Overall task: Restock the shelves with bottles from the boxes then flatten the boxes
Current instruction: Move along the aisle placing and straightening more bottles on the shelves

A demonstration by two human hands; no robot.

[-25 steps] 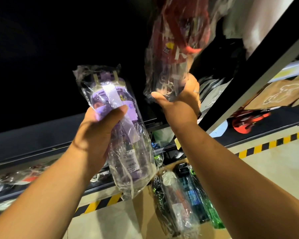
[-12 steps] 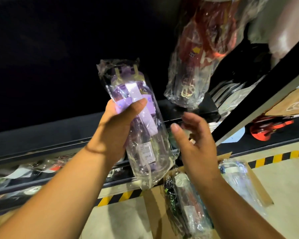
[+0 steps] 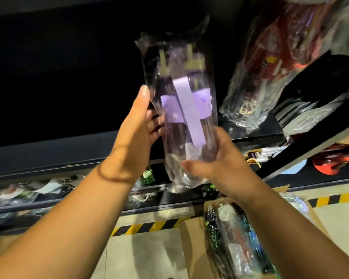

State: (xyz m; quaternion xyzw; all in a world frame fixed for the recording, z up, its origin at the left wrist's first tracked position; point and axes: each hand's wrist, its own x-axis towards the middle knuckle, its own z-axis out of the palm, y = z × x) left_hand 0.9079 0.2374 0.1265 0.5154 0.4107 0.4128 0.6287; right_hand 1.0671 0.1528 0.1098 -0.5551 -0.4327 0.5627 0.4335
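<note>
1. Your left hand (image 3: 137, 135), centre-left of the frame, grips the upper half of the purple bottle (image 3: 186, 117). The thumb runs up its left side and the fingers curl behind, which likely steadies the top.
2. The purple bottle sits mid-frame, upright in clear wrap with its cap up. You hold it raised before the dark shelf (image 3: 38, 158); it is not yet set down.
3. Your right hand (image 3: 216, 160), just right of centre, cups the bottle's lower half with the thumb across the front. I judge it carries the weight and stops the slick wrap from sliding.
4. At upper right, a wrapped red bottle (image 3: 270, 63) leans on the shelf. The space to its left looks the likely spot.
5. At lower right, the open box (image 3: 189, 238) holds more wrapped bottles (image 3: 230, 244), so flattening must wait.
</note>
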